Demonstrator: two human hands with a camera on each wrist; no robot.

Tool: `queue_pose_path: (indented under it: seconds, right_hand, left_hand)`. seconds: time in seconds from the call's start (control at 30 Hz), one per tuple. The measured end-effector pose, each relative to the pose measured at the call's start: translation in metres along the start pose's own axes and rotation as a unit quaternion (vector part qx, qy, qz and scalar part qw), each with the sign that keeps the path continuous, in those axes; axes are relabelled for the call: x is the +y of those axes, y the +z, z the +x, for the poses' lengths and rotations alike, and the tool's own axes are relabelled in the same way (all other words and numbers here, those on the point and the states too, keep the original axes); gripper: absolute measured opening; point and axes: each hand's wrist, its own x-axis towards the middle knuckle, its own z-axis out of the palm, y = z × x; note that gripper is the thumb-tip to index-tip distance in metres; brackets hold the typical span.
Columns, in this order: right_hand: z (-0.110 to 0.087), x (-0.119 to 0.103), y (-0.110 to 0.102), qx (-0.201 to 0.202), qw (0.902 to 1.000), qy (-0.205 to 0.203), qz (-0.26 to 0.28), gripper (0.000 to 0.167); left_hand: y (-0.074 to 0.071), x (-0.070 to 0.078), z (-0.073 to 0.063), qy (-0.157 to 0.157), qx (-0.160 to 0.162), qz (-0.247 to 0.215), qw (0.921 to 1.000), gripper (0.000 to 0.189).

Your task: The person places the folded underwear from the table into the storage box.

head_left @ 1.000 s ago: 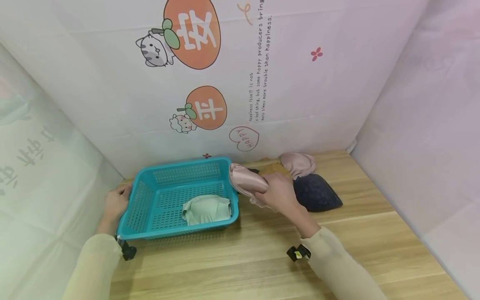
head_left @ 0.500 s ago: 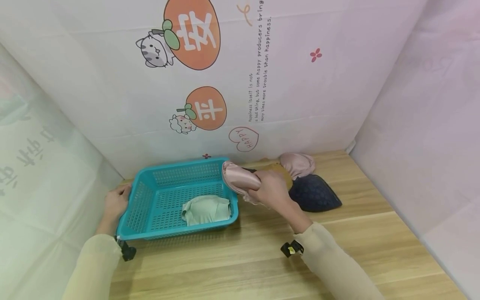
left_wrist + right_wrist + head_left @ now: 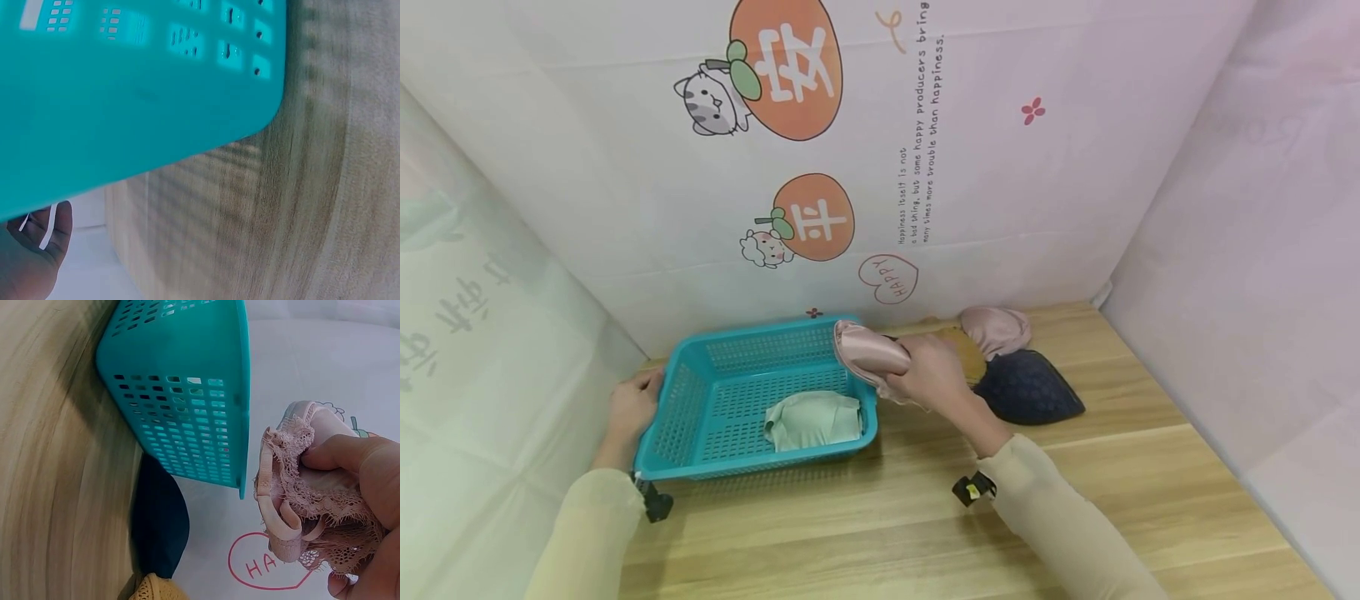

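Note:
My right hand [image 3: 934, 371] grips a folded pink satin bra [image 3: 872, 350] just above the right rim of the teal plastic basket [image 3: 760, 463]. Lace trim and a strap of this bra show in the right wrist view, pinched between thumb and fingers. At the basket's left side, my left hand [image 3: 631, 410] holds the rim; its fingers are partly hidden by the basket wall in the left wrist view. Inside the basket, toward the right, lies a folded mint-green garment [image 3: 815, 419], apparently another bra.
Right of the basket, a dark navy bra [image 3: 1030, 387], a mustard-yellow one [image 3: 964, 352] and a second pink satin piece [image 3: 997, 330] lie together on the wooden table [image 3: 925, 533]. A printed white cloth wall [image 3: 985, 192] rises behind, with cloth sides left and right.
My right hand has moved left with the pink bra, bringing its end over the basket's right rim. The left hand and the basket have stayed in place.

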Motion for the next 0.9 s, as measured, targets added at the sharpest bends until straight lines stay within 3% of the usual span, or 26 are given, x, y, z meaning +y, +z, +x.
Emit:
queue_pose_path:
  seconds: [0.33,0.63,0.9]
  right_hand:
    - [0.007,-0.008,0.001,-0.019,0.9998,0.005,-0.004,0.032]
    - [0.016,-0.015,0.001,-0.01,0.9997,-0.013,-0.02,0.03]
    - [0.02,-0.024,0.002,-0.016,0.9997,-0.02,0.0,0.031]
  left_hand:
    - [0.001,-0.001,0.002,-0.003,0.003,-0.001,1.0,0.06]
    - [0.001,-0.004,0.004,0.0,-0.004,0.004,1.0,0.064]
    - [0.002,-0.005,0.005,0.003,0.003,-0.004,1.0,0.06]
